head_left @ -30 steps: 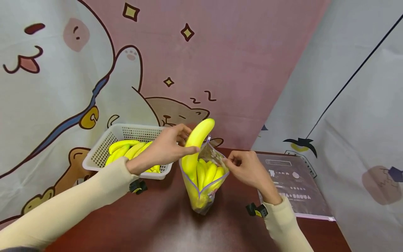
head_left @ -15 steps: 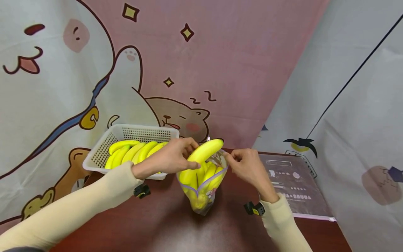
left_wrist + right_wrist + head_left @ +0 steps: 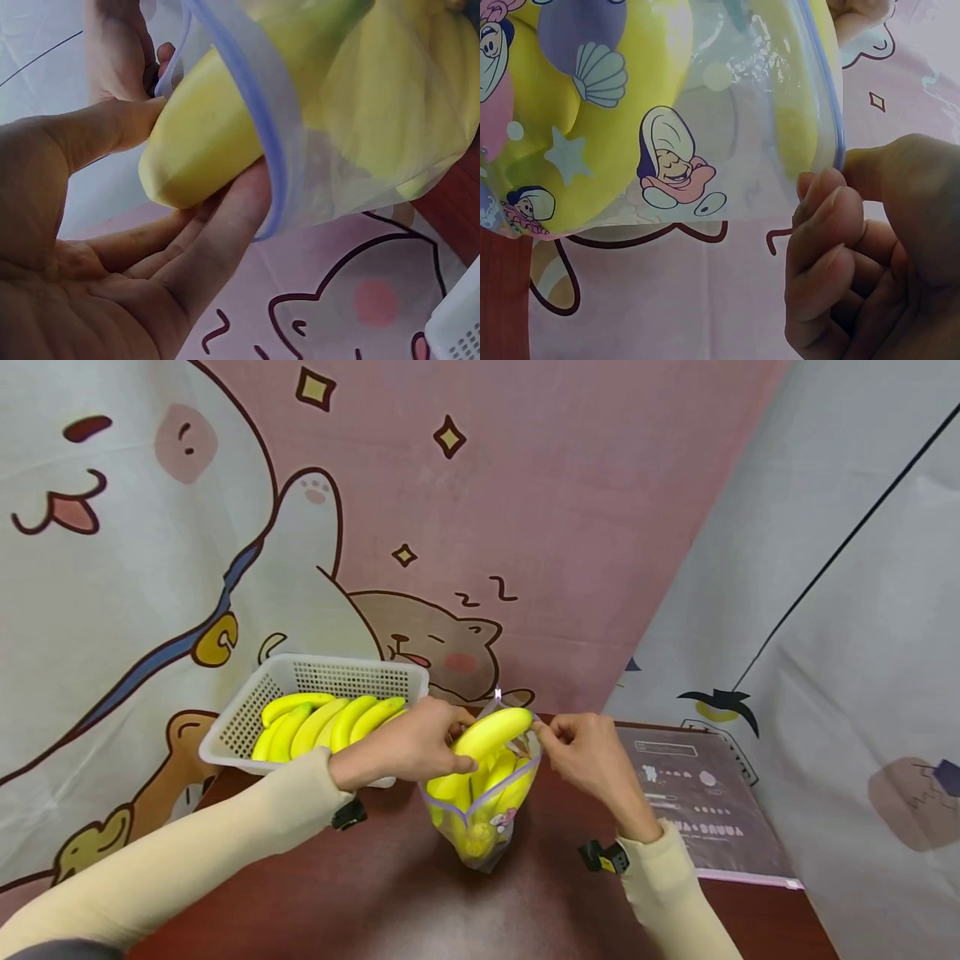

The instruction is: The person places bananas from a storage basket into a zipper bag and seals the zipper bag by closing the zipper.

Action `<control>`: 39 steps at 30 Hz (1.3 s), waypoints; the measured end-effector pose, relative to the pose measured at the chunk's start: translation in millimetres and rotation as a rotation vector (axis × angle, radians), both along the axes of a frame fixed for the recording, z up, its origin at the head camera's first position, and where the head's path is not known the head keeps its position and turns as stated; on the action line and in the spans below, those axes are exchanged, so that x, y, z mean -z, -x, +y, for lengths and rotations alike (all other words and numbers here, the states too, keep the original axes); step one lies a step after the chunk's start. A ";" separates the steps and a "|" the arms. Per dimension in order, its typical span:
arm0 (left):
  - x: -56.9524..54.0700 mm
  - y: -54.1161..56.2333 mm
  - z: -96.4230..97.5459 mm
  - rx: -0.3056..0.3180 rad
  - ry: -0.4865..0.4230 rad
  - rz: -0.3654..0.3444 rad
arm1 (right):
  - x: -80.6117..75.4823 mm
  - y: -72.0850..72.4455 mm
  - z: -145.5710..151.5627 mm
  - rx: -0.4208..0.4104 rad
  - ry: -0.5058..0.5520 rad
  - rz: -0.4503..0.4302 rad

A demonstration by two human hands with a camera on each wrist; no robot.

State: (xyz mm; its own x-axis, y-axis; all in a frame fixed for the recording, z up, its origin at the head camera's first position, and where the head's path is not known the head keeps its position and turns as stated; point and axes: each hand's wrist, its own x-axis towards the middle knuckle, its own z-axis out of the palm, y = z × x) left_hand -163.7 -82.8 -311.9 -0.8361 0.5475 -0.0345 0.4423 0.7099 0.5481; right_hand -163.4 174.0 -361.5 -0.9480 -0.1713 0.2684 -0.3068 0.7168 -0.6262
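My left hand [image 3: 408, 743] grips a yellow banana [image 3: 493, 732] between thumb and fingers at the mouth of a clear zip bag [image 3: 504, 818]. In the left wrist view the banana [image 3: 206, 127] slants through the opening, its blunt end between the thumb and fingertips, the rest inside the purple-edged rim. Several other bananas [image 3: 474, 839] fill the bag, which stands upright on the table. My right hand [image 3: 588, 760] pinches the bag's right rim. The right wrist view shows its thumb and index finger on the purple edge of the bag [image 3: 735, 150], which carries cartoon prints.
A white perforated basket [image 3: 225, 753] with several bananas [image 3: 322, 727] stands left of the bag on the dark red table [image 3: 360, 877]. Flat on the right lies another zip bag [image 3: 697, 793] with a pale slider. A printed cloth [image 3: 570, 527] hangs behind the table.
The banana in my left hand has tipped from nearly upright toward the right and sunk lower into the bag. My left hand has moved down and slightly right; the right hand keeps its pinch.
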 end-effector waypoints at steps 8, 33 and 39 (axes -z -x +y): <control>1.7 0.5 7.2 0.024 0.106 0.056 | -1.0 -0.5 -1.4 -0.008 -0.004 0.007; 10.5 14.1 -7.2 -0.137 -0.231 0.079 | 3.5 1.3 -3.9 -0.076 -0.038 0.063; 10.3 19.6 -25.3 -0.181 -0.307 0.136 | 3.5 0.2 -2.5 -0.090 -0.035 0.051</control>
